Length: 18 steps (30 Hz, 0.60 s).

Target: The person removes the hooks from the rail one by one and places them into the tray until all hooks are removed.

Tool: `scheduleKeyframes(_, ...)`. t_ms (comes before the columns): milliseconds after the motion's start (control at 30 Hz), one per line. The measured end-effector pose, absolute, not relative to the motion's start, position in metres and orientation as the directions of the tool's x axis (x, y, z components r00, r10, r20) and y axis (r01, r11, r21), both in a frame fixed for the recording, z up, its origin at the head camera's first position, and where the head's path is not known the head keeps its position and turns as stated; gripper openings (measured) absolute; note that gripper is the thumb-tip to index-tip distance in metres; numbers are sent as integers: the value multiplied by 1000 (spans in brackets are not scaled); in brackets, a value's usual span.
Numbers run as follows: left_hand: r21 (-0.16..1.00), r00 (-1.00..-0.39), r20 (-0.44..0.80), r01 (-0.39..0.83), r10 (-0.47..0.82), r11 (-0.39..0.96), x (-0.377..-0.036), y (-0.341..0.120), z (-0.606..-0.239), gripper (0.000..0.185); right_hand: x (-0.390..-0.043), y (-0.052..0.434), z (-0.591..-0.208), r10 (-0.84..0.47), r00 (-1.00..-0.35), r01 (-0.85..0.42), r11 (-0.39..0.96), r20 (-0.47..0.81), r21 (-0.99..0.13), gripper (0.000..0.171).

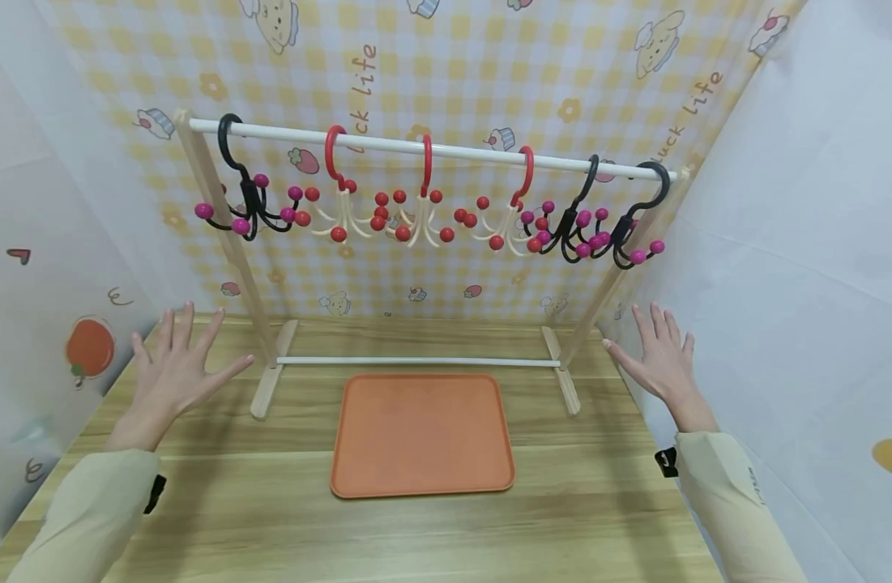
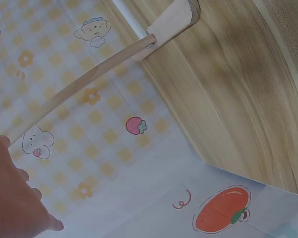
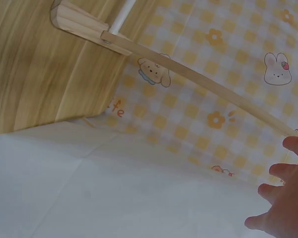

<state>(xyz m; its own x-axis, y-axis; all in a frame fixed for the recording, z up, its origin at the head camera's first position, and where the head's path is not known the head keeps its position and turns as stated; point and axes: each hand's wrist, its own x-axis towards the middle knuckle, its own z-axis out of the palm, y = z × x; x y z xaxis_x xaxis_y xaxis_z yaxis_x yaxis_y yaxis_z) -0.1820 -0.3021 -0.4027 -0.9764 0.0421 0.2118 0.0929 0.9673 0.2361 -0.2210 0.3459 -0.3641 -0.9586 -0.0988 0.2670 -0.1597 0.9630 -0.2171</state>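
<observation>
My left hand (image 1: 170,368) is spread wide with straight fingers, left of the rack and holding nothing. On the other side, my right hand (image 1: 663,360) is spread the same way beyond the rack's right post. Between them stands a wooden rack with a white top rail (image 1: 285,134). Several hooks with ball-tipped prongs hang from the rail. A black hook with magenta balls (image 1: 250,198) hangs at the left end. Red-topped hooks with cream prongs (image 1: 425,202) hang in the middle, and two black hooks, one of them a black hook (image 1: 624,231), hang at the right.
An orange tray (image 1: 424,437) lies on the wooden table (image 1: 387,534) in front of the rack. A lower white bar (image 1: 416,361) joins the rack's feet. Checked cloth (image 1: 446,275) hangs behind, with white cloth (image 1: 795,308) at the sides.
</observation>
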Motion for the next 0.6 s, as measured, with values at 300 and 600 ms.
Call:
scheduleKeyframes(300, 256, -975, 219, 99, 42, 962, -182, -303, -401, 85, -221, 345, -363, -97, -958, -165, 956, 271, -242, 79)
scheduleKeyframes(600, 411, -934, 356, 171, 15, 895, -183, -297, -390, 72, -227, 347, -357, -52, -934, -225, 854, 353, -469, 70)
